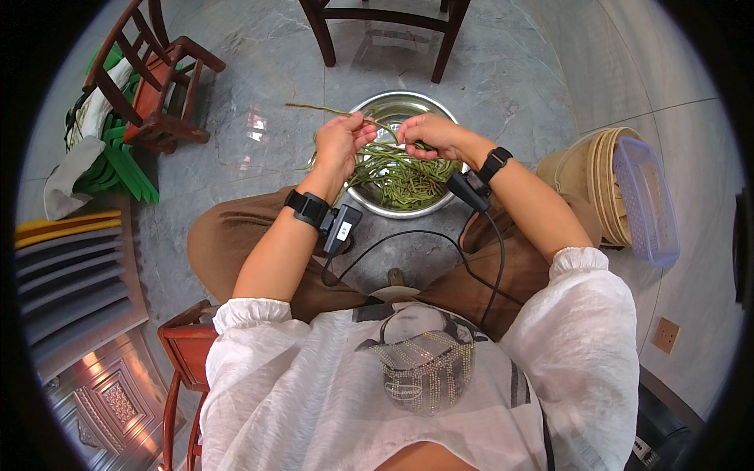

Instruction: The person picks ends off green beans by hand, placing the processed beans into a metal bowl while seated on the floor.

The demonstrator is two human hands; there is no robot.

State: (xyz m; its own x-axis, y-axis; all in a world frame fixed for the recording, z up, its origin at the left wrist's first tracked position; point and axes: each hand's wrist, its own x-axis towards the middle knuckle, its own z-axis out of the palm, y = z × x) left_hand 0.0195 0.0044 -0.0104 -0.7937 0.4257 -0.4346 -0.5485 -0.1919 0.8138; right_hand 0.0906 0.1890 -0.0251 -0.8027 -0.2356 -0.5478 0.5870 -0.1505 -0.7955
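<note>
A round steel basin (439, 206) stands on the floor before me. Short cut pieces of long green beans (409, 185) lie in its near part, and uncut long beans (377, 162) lie across its left and middle. Above the basin's left rim, my left hand (341, 141) pinches a long green bean (318, 108) between thumb and fingers; one end sticks out to the left. My right hand (433, 135), over the basin's right side, has its fingers curled on the bean's other part, with green bits at the fingertips. Both wrists carry black straps with small devices joined by a cable.
Beige stacked buckets (589, 182) with a translucent purple basket (648, 200) stand at right. A dark wooden chair (383, 17) is beyond the basin. At left are a small red wooden chair (153, 82), green plastic items (126, 165) and another red chair (188, 347).
</note>
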